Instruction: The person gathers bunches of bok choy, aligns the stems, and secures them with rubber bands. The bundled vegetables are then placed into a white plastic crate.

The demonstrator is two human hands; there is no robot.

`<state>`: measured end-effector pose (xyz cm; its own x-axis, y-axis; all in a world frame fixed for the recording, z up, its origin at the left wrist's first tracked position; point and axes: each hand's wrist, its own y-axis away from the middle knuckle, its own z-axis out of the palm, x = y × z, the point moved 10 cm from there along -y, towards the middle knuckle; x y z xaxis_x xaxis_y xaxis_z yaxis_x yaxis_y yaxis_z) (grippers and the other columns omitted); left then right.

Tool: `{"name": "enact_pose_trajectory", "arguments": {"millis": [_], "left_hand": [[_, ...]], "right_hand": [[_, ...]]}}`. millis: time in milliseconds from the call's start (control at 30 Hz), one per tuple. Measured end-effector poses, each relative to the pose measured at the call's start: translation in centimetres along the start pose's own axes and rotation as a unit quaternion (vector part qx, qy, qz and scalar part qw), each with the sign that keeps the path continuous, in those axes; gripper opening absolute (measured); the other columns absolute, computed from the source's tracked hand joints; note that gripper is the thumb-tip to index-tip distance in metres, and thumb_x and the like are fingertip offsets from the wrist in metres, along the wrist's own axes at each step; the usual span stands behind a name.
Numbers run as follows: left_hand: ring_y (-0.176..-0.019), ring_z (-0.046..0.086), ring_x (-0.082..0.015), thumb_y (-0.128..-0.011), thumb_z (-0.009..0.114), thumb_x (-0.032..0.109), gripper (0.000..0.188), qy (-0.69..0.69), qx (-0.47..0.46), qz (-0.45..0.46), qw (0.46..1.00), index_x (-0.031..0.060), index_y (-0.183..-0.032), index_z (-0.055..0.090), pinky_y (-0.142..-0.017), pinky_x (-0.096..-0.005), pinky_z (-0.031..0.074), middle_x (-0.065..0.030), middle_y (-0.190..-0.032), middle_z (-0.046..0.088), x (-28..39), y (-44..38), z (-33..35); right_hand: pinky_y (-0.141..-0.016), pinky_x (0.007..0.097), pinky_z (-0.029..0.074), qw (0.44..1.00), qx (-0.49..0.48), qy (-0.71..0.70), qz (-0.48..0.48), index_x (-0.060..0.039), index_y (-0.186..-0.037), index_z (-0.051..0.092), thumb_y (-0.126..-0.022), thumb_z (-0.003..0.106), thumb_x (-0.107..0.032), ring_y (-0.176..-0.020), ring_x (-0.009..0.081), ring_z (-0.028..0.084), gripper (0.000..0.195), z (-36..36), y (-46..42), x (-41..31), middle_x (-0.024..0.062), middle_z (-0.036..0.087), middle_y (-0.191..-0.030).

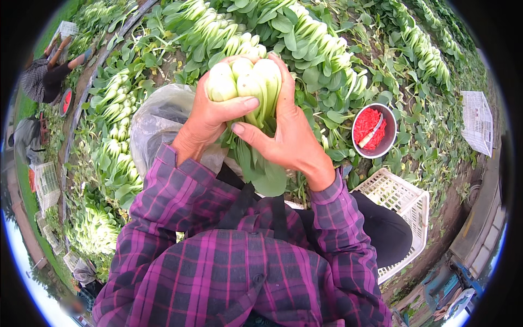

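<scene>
Both of my hands clasp a bunch of bok choy (249,81) in front of my chest, pale stem bases up and green leaves hanging down. My left hand (212,108) wraps its left side, thumb across the front. Around the right side curves my right hand (288,126), its thumb low on the stems. The far fingers of both hands are hidden behind the bunch. A clear plastic sheet (157,118) lies by my left wrist. To the right stands a metal bowl (391,133) of red ties (363,118), with a knife (369,133) lying on them.
Rows of cut bok choy (318,36) lie on the leaf-strewn ground ahead, with another row (118,110) at left. A white plastic crate (421,212) is beside my right knee, another crate (476,120) farther right. Several people work at left, one person (45,79) bending near a bowl.
</scene>
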<state>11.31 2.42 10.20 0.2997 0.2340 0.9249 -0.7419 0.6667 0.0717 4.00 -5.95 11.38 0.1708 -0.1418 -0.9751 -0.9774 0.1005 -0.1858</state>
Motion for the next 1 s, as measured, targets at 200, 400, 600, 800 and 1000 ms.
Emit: {"name": "enact_pose_trajectory", "arguments": {"millis": [200, 400, 600, 800, 1000], "left_hand": [[-0.109, 0.064, -0.0363, -0.066, 0.079, 0.039, 0.102, 0.015, -0.010, -0.031, 0.999, 0.0043, -0.148, 0.029, -0.096, -0.0468, 0.054, -0.0233, -0.131, 0.055, -1.2, 0.7, -1.5], [-0.099, 0.064, -0.0345, -0.057, 0.086, 0.042, 0.111, 0.068, -0.024, -0.023, 0.997, 0.0063, -0.146, 0.030, -0.083, -0.0411, 0.058, -0.0202, -0.124, 0.054, -1.6, 0.6, -0.2], [-0.098, 0.065, -0.0337, -0.051, 0.089, 0.042, 0.115, 0.005, 0.070, -0.096, 0.993, 0.0073, -0.143, 0.030, -0.079, -0.0420, 0.059, -0.0183, -0.122, 0.055, -3.6, 0.7, -3.9], [-0.096, 0.066, -0.0346, -0.053, 0.088, 0.042, 0.113, 0.044, 0.023, -0.059, 0.997, 0.0073, -0.143, 0.031, -0.082, -0.0429, 0.060, -0.0203, -0.120, 0.057, -3.9, -0.8, -1.4], [-0.104, 0.065, -0.0329, -0.058, 0.086, 0.037, 0.106, -0.046, 0.045, -0.095, 0.993, 0.0033, -0.143, 0.034, -0.092, -0.0442, 0.056, -0.0202, -0.125, 0.058, -4.3, -1.2, -2.1]], "right_hand": [[-0.089, 0.0332, 0.051, 0.949, 0.190, 0.056, 0.245, -0.0003, -0.123, 0.064, -0.095, 0.060, -0.034, -0.098, 0.0213, 0.069, 0.044, -14.0, 3.8, 18.9, 0.0141, 0.072, -0.108], [-0.089, 0.0416, 0.053, 0.862, 0.115, 0.219, 0.442, -0.0034, -0.115, 0.068, -0.084, 0.072, -0.024, -0.098, 0.0363, 0.068, 0.037, -9.4, 11.4, 36.0, 0.0207, 0.071, -0.103], [-0.098, 0.0460, 0.047, 0.814, 0.079, 0.366, 0.445, -0.0018, -0.125, 0.056, -0.076, 0.078, -0.030, -0.118, 0.0385, 0.055, 0.062, -7.1, 8.5, 37.5, 0.0213, 0.058, -0.123], [-0.096, 0.0444, 0.047, 0.842, 0.114, 0.349, 0.395, -0.0045, -0.123, 0.054, -0.074, 0.075, -0.020, -0.117, 0.0338, 0.056, 0.056, -8.1, 8.8, 36.4, 0.0180, 0.061, -0.121], [-0.095, 0.0329, 0.050, 0.933, 0.194, -0.152, 0.262, -0.0017, -0.128, 0.049, -0.083, 0.069, -0.003, -0.106, 0.0201, 0.065, 0.049, -9.2, 8.6, 30.5, 0.0130, 0.067, -0.118]]}}
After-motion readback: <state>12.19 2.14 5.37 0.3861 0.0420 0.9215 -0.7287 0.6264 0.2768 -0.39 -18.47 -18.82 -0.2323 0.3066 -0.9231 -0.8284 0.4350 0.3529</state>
